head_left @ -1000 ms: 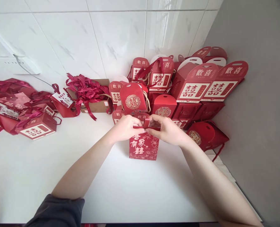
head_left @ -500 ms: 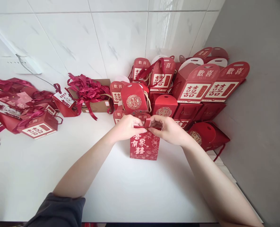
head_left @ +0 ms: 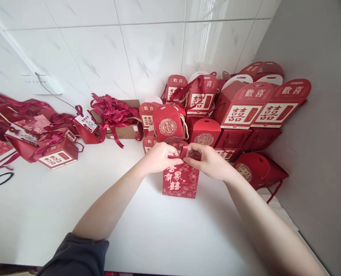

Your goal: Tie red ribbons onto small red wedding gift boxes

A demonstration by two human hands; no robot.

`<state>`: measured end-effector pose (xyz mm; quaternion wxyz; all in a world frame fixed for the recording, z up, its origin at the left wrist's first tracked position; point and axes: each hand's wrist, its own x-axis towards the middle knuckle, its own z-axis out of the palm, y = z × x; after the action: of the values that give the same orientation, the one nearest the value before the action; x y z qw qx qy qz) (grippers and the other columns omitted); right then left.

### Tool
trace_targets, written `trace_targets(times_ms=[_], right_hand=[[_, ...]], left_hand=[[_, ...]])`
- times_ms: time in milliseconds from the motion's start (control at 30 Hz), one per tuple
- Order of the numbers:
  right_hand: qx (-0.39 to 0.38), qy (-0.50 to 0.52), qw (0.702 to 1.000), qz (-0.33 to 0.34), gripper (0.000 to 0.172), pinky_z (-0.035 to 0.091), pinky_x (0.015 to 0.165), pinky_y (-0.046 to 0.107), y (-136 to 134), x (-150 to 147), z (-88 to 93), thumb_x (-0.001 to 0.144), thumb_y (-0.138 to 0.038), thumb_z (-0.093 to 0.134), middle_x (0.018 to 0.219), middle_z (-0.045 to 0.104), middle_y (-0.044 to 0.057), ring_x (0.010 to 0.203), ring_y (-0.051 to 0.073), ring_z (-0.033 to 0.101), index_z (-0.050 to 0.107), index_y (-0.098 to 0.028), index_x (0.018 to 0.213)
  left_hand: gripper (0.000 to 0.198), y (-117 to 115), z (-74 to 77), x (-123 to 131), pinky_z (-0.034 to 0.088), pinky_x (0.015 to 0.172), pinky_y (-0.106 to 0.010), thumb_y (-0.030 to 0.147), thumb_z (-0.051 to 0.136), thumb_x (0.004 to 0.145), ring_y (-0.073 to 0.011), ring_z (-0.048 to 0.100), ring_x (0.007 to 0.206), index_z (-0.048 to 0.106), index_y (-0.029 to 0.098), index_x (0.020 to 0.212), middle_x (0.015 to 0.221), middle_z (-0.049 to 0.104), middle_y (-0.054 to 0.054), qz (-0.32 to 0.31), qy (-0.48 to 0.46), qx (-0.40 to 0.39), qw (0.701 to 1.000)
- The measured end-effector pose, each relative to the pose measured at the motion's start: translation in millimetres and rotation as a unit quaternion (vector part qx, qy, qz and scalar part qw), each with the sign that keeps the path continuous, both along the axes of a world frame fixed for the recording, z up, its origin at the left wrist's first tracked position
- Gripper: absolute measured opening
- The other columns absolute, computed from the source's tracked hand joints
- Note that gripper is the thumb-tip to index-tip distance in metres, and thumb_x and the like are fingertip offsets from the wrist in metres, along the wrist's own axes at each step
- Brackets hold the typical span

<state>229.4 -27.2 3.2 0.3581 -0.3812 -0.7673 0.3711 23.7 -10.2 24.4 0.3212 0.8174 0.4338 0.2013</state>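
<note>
Upright on the table stands a small red gift bag (head_left: 182,184) with pale characters and flower outlines on its front. Its top edge is partly covered by my fingers. My left hand (head_left: 160,158) pinches the top edge from the left, thumb across the front. From the other side, my right hand (head_left: 209,160) has its thumb and fingers closed on a short red ribbon (head_left: 184,151) that sticks up between both hands. The ribbon's lower end is hidden behind my fingertips.
Red boxes (head_left: 243,115) with white panels are stacked behind and to the right, near a grey wall. A cardboard box (head_left: 127,132) overflows with red ribbons (head_left: 112,109). More red boxes (head_left: 58,151) and a black ring (head_left: 1,179) lie on the left.
My view has turned slightly, so everything sits a little further right and lower. Both hands keep their place at the bag's top, with almost no finger movement visible.
</note>
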Motion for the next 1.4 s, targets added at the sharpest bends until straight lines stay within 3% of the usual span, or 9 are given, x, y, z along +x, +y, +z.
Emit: trace_targets(times_ms=[267,433,533,733,933,1200,1333,1400], right_hand=[[0.047,-0.053,0.996,-0.048,0.004,0.044,0.066,0.027,-10.1,-5.0,6.7,0.084,-0.017,0.062,0.078,0.068,-0.001,0.071,0.016,0.062,0.063,-0.019,0.081],[0.059,-0.074,0.995,-0.033,0.014,0.044,0.063,0.023,-22.9,-11.2,17.4,0.080,-0.005,0.061,0.078,0.069,-0.003,0.068,0.013,0.063,0.063,-0.019,0.080],[0.065,-0.093,0.993,-0.024,0.017,0.043,0.060,0.022,-27.7,-12.3,21.1,0.080,-0.002,0.060,0.077,0.069,-0.004,0.066,0.013,0.062,0.064,-0.019,0.081],[0.072,-0.094,0.993,-0.006,0.016,0.043,0.063,0.022,-25.4,-10.9,18.2,0.083,-0.004,0.059,0.082,0.069,-0.003,0.070,0.013,0.062,0.062,-0.019,0.087],[0.072,-0.060,0.995,0.017,0.013,0.044,0.064,0.023,-18.7,-9.2,14.1,0.084,-0.007,0.059,0.079,0.067,-0.002,0.069,0.014,0.061,0.056,-0.019,0.086],[0.051,-0.026,0.998,0.037,0.014,0.048,0.072,0.024,-13.9,-4.7,11.8,0.085,-0.006,0.056,0.088,0.067,-0.001,0.078,0.013,0.063,0.058,-0.018,0.091],[0.025,-0.044,0.997,0.059,0.020,0.049,0.080,0.025,-13.5,5.0,16.9,0.088,-0.007,0.054,0.101,0.068,0.001,0.088,0.014,0.065,0.059,-0.020,0.101],[0.026,-0.062,0.996,0.063,0.020,0.049,0.082,0.027,-13.8,8.7,19.3,0.089,-0.012,0.057,0.106,0.067,0.002,0.092,0.015,0.064,0.058,-0.021,0.107]], left_hand=[[0.025,-4.7,8.4,-2.7,0.033,0.055,-0.023,0.035,0.063,0.080,-0.0107,0.048,0.059,0.061,0.015,0.066,0.060,0.057,0.002,-0.027,0.032,0.027,0.999],[0.031,-21.0,24.6,-1.6,0.029,0.052,-0.024,0.045,0.065,0.078,-0.0116,0.050,0.058,0.060,0.017,0.066,0.062,0.058,0.001,-0.031,0.108,0.077,0.991],[0.029,-29.7,29.8,0.2,0.026,0.050,-0.024,0.041,0.061,0.079,-0.0108,0.047,0.053,0.054,0.017,0.063,0.058,0.055,0.002,-0.013,0.153,0.104,0.983],[0.025,-29.1,30.0,-1.4,0.024,0.049,-0.025,0.027,0.054,0.080,-0.0094,0.040,0.050,0.044,0.017,0.059,0.054,0.048,0.003,-0.023,0.178,0.113,0.977],[0.030,-17.2,25.7,-6.4,0.021,0.051,-0.027,0.026,0.053,0.081,-0.0088,0.034,0.050,0.039,0.017,0.056,0.053,0.042,0.004,-0.056,0.181,0.117,0.975],[0.025,-8.3,30.7,-16.3,0.024,0.051,-0.026,0.023,0.049,0.085,-0.0092,0.037,0.052,0.045,0.017,0.061,0.057,0.044,0.003,-0.100,0.167,0.061,0.979],[0.011,-10.3,33.9,-19.9,0.036,0.057,-0.025,0.026,0.057,0.082,-0.0128,0.054,0.063,0.061,0.018,0.077,0.072,0.062,0.001,-0.091,0.139,0.013,0.986],[0.017,-13.3,34.4,-18.6,0.042,0.065,-0.025,0.030,0.065,0.078,-0.0163,0.062,0.075,0.067,0.019,0.090,0.085,0.069,-0.001,-0.062,0.120,0.003,0.991]])
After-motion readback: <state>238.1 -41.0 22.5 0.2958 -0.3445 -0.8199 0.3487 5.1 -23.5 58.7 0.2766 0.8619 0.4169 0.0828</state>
